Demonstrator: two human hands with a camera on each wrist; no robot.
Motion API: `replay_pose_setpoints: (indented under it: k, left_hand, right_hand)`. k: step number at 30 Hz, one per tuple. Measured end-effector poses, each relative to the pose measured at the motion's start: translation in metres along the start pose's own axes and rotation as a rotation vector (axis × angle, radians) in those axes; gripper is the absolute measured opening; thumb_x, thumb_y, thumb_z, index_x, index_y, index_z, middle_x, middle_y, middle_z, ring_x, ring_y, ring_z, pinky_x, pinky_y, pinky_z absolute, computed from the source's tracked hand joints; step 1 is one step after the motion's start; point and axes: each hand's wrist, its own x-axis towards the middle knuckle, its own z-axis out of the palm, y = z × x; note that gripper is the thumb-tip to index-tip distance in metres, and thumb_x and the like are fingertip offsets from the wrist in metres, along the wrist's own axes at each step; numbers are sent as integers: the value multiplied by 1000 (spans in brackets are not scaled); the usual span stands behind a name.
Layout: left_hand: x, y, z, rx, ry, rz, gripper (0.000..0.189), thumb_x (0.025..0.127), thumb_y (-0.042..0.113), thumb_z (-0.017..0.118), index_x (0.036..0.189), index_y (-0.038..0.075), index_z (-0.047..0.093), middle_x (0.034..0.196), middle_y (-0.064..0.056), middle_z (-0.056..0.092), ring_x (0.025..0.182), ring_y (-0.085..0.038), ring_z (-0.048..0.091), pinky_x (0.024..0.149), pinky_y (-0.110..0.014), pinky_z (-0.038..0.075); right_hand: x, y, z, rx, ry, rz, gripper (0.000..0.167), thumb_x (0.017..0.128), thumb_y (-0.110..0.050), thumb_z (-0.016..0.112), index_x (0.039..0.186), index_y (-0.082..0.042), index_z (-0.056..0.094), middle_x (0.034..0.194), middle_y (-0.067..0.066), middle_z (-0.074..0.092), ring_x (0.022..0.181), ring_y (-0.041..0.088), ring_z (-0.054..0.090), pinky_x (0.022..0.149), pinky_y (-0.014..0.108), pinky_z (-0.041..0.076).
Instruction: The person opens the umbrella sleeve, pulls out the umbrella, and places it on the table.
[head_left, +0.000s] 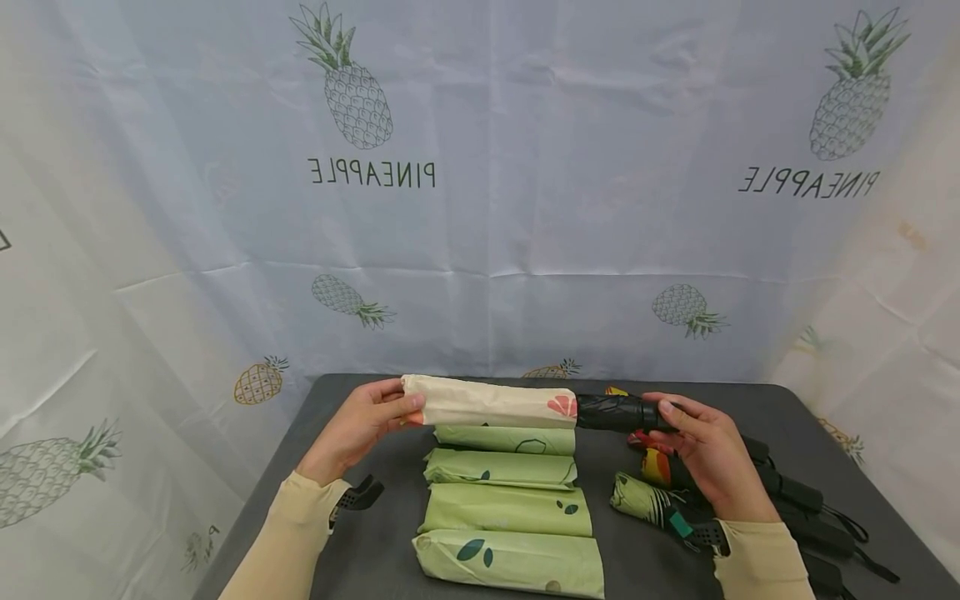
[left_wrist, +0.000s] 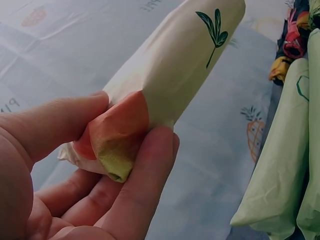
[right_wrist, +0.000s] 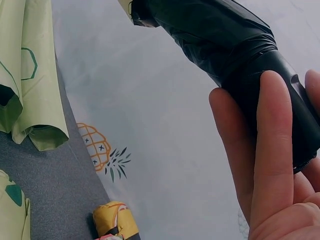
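Note:
A folded umbrella [head_left: 611, 412] is held level above the far part of the table, its left portion inside a cream sleeve [head_left: 487, 402]. My left hand [head_left: 367, 421] pinches the sleeve's left end between thumb and fingers. In the left wrist view, orange and yellow-green fabric [left_wrist: 120, 137] shows at that end, and the sleeve [left_wrist: 170, 65] bears a dark green leaf print. My right hand [head_left: 712, 454] grips the black handle at the other end. In the right wrist view, fingers curl round this handle [right_wrist: 272, 95], and wrinkled black material runs from it towards the sleeve.
Several light green sleeves [head_left: 510, 508] lie in a row on the dark grey table [head_left: 375, 533]. To the right are several folded umbrellas [head_left: 802, 492] with black handles, and one green-wrapped umbrella [head_left: 637, 498]. A pineapple-print cloth [head_left: 562, 225] hangs behind and at the sides.

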Motion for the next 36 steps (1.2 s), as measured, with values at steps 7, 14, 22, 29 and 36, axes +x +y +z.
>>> replay_pose_setpoints:
  k: [7,14,22,29,36]
  left_hand:
    - [-1,-1,0,2,27,-8,43,102,30,78,132,0,68,109,-5,74,103,-19,75,110,-49,61]
    - [-1,0,-1,17,39,1,42,102,33,78,127,0,69,105,-4,74,102,-20,75,101,-39,65]
    - [-2,-2,-8,3,61,-8,50,105,31,74,143,-1,63,117,-4,73,107,-17,74,100,-33,64]
    - [0,-3,-12,14,41,-12,55,106,32,73,147,-1,59,120,-5,72,108,-17,73,100,-31,64]
    - [0,-4,-12,16,39,-15,57,106,32,73,150,-1,57,124,-6,71,109,-18,73,100,-31,64]
  right_hand:
    - [0,0,0,-8,3,2,32,115,-23,56,142,-15,72,130,-20,68,107,5,72,86,23,65]
    - [1,0,0,-16,14,-2,33,115,-23,57,142,-14,72,130,-20,68,107,5,72,86,23,66]
    - [-1,2,-6,-17,23,-36,33,115,-22,56,142,-14,73,133,-20,66,111,3,71,88,24,66]
    - [0,3,-9,-1,18,-61,30,116,-19,54,137,-20,76,133,-19,66,111,3,71,87,25,66]
    - [-1,1,-11,11,18,-55,30,115,-18,55,135,-21,77,133,-18,66,111,4,72,88,25,67]
